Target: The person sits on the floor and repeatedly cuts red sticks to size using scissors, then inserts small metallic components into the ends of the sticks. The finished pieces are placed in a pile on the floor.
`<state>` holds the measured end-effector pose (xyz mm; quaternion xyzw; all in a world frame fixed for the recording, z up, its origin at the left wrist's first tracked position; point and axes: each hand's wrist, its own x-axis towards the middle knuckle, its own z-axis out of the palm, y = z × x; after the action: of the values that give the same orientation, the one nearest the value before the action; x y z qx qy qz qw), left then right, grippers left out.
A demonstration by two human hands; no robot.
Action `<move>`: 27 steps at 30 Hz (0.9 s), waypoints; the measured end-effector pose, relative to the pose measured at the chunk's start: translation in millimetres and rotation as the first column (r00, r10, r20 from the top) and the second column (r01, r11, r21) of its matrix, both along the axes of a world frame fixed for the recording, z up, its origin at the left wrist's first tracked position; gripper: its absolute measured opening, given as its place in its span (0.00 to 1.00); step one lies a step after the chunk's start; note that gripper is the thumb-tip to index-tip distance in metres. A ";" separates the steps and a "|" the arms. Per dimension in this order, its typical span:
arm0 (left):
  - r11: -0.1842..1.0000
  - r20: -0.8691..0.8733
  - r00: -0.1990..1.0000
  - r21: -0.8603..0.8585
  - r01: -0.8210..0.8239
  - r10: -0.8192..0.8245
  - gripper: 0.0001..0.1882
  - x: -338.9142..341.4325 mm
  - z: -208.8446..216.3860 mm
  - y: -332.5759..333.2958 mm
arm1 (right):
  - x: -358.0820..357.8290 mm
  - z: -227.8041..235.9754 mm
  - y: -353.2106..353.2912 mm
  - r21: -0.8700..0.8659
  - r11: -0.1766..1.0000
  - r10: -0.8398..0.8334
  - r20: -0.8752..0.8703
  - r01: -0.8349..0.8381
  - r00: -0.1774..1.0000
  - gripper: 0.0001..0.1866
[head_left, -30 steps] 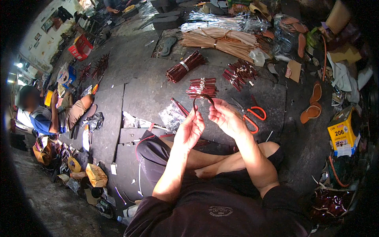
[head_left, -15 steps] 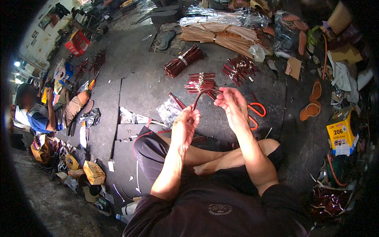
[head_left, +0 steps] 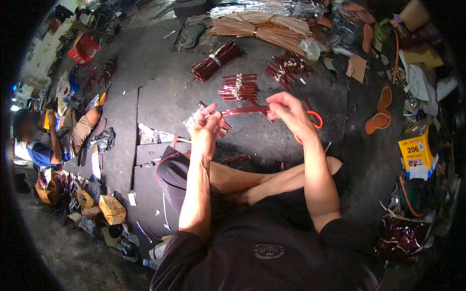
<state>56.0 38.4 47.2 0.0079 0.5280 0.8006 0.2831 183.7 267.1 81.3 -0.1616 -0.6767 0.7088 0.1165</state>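
I sit cross-legged on a dark floor. My left hand [head_left: 208, 123] and my right hand [head_left: 286, 109] each pinch one end of a thin dark red strip [head_left: 245, 110], stretched straight and level between them. Just beyond the strip lies a small pile of tied red strips [head_left: 238, 87]. A bigger tied bundle of red strips [head_left: 213, 60] rests farther back left, and a loose heap [head_left: 286, 65] farther back right. Orange-handled scissors [head_left: 314, 119] lie on the floor behind my right hand.
A large sheaf of tan sticks [head_left: 262, 26] lies at the back. Sandal soles [head_left: 381, 114] and a yellow box [head_left: 417, 148] are at the right among clutter. Another person [head_left: 46, 140] sits at the far left beside bags and scraps.
The red strip was bent in a loop between my hands a second ago. My hands have moved apart and it is now pulled straight.
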 end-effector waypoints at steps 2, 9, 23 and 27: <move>0.998 -0.026 1.000 -0.061 0.015 -0.016 0.15 -13.2 -10.1 3.8 | -10.2 -46.2 19.9 0.292 0.946 -0.183 0.112 0.143 0.977 0.09; 0.907 0.002 0.958 -0.322 0.273 -0.287 0.11 -31.7 -79.3 33.5 | -11.3 -148.6 19.4 0.806 0.573 -0.333 0.394 -0.148 0.857 0.10; 0.619 -0.509 0.781 -0.758 -0.207 -0.362 0.12 -8.8 -139.7 44.9 | -16.2 -157.0 6.6 0.796 0.577 -0.092 0.282 -0.180 0.955 0.08; 0.622 -0.537 0.768 -0.746 -0.238 -0.349 0.13 -6.2 -134.3 43.2 | -19.0 -151.3 4.0 0.798 0.557 -0.026 0.293 -0.230 0.956 0.09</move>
<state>49.8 81.6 -87.1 0.1727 0.8831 0.4273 0.0874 164.7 271.1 -70.0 -0.1439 -0.9462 0.2867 0.0429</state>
